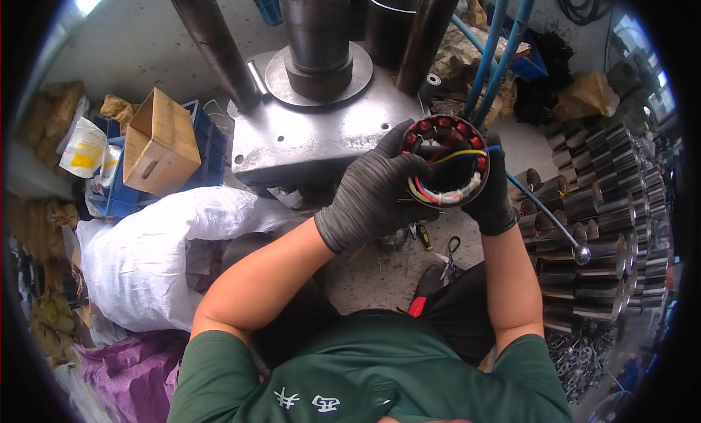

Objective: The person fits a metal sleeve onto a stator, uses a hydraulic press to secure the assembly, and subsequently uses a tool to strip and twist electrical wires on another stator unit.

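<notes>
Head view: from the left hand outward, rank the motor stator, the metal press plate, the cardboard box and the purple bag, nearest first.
1. Motor stator: held in the left hand, with the right hand on its other side.
2. Metal press plate: just above the hand.
3. Cardboard box: far left, on blue crates.
4. Purple bag: lower left corner, farthest.

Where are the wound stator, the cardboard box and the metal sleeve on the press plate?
wound stator (445, 160): head view, on the dark centre inside the ring of red coils.
cardboard box (162, 135): head view, on its top flap.
metal sleeve (315, 29): head view, on its upright outer wall.
</notes>
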A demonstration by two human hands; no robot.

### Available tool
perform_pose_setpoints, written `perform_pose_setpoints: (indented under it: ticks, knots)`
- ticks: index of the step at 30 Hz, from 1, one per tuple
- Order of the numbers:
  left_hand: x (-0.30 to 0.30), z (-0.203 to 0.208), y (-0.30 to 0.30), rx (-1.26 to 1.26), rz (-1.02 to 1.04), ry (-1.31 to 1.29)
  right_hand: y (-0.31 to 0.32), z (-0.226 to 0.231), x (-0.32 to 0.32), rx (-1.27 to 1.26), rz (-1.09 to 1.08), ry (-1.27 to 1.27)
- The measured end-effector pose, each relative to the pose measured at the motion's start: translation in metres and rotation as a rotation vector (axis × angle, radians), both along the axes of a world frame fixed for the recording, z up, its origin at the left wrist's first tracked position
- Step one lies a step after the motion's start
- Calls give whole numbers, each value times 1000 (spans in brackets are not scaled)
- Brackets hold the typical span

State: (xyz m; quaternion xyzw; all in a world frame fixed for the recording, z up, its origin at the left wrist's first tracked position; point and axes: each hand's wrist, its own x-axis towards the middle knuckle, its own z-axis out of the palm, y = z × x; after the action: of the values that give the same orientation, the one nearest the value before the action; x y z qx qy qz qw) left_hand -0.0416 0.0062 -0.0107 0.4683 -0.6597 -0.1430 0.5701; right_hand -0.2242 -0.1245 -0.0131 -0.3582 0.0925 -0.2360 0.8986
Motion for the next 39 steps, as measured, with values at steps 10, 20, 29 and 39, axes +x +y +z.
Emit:
perform_pose_setpoints:
  ticks: [10,20,29,39]
  knots:
    - [9,18,10,472,-534,1129,-95,-70,24,-1394,-399,1254]
    - [36,7,0,441,-752,1687,-86,-55,34,-1679,-340,1347]
    - [55,9,4,289,-686,1703,-48,-2,22,-595,-214,589]
    - [59,7,-1,235,-641,1547,53,49,-12,-980,-467,-118]
